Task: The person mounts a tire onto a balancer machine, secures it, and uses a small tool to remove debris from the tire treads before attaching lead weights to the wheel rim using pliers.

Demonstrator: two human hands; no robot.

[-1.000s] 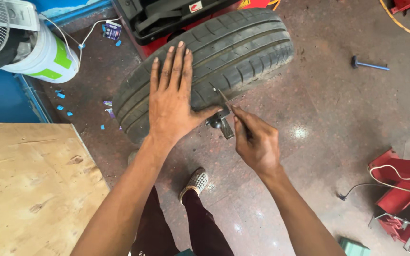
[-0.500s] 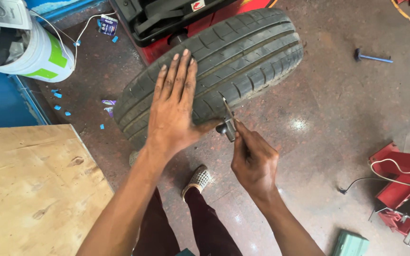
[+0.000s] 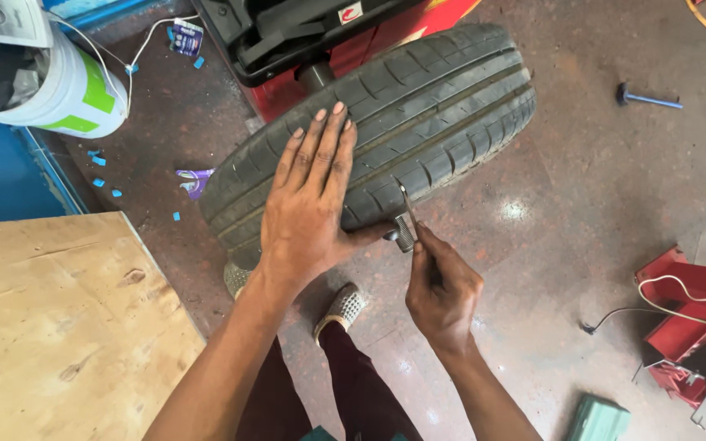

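Head view: nearest us, the right hand (image 3: 443,290) is pinching a thin metal probe tool (image 3: 406,222), tip against the tyre's (image 3: 435,114) near tread edge. Left hand (image 3: 308,204) is lying flat, fingers spread, bracing it. Best keeping that palm firm, tool square.

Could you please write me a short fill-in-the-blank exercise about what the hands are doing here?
1. The left hand lies flat on the tread of the black ____.
2. The right hand holds a thin metal ____ against the tread.
3. A white ____ stands at the upper left.
Missing words: tyre; tool; bucket.
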